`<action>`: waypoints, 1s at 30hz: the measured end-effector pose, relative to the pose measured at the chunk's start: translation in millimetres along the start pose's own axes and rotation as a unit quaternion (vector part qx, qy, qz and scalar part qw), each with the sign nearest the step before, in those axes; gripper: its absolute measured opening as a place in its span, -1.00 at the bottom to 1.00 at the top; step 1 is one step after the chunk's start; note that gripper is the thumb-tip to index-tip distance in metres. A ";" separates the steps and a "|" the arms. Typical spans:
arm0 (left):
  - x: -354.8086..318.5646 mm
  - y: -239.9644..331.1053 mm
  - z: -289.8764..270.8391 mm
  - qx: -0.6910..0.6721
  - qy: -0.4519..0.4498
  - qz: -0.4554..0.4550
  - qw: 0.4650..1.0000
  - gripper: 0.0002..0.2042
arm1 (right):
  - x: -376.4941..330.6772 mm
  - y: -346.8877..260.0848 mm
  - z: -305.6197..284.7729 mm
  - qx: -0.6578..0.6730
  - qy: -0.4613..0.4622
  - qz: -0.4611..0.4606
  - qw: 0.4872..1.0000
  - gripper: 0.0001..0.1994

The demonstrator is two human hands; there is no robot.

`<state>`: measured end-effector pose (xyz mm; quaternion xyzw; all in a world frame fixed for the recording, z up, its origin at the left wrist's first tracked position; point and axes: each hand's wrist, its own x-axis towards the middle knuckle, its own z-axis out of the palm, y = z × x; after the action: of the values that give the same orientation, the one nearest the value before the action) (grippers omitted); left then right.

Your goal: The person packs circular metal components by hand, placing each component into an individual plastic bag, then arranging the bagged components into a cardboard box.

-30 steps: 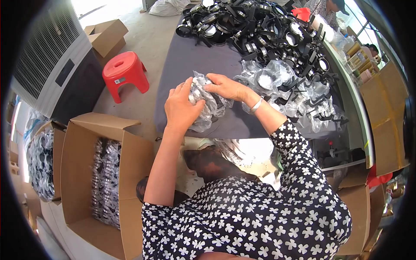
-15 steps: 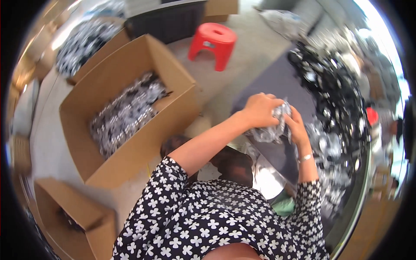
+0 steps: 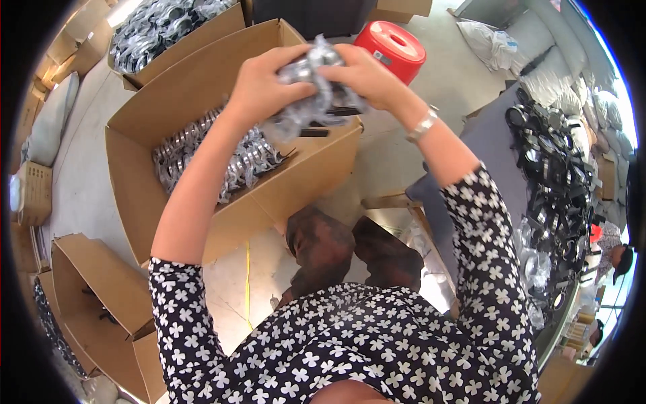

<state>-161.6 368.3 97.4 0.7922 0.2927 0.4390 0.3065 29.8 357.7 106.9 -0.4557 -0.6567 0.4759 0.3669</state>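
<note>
My left hand (image 3: 264, 89) and my right hand (image 3: 367, 75) together grip a bundle of plastic-wrapped metal pieces (image 3: 306, 104). Shiny silver and black parts show through the clear wrapping, but their exact kind is hard to make out. Both hands hold it up over the far right side of a big open cardboard box (image 3: 306, 176), fingers closed around it from either side. Inside the box, similar wrapped pieces (image 3: 252, 158) lie in rows. My left forearm hides part of them.
A red plastic stool (image 3: 397, 42) stands just beyond my right hand. To the right, a table with a grey cover (image 3: 481, 145) bears a heap of black pieces (image 3: 548, 178). Another carton (image 3: 104, 273) sits lower left; a filled one (image 3: 165, 34) stands far left. People (image 3: 609, 252) appear at the right edge.
Both hands have moved left with the wrapped bundle, from above the grey-covered table to above the large box. The head view has shifted as well.
</note>
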 end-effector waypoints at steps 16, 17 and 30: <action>-110.1 -270.5 66.9 -0.200 -0.044 -0.376 0.904 -0.45 | 97.5 230.8 99.7 0.112 -0.002 0.419 0.901 -0.69; -112.9 -276.7 73.7 -0.211 -0.052 -0.384 0.897 -0.45 | 98.4 237.9 101.2 0.113 0.019 0.435 0.893 -0.67; -130.8 -324.0 142.6 -0.229 0.021 -0.407 0.884 -0.46 | 99.5 327.8 93.9 -0.130 0.090 0.448 0.880 -0.55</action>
<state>-157.9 447.4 -271.6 0.5019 0.4870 0.3476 0.6245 -5.9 467.8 -228.9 -0.7854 -0.4028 0.4571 0.1094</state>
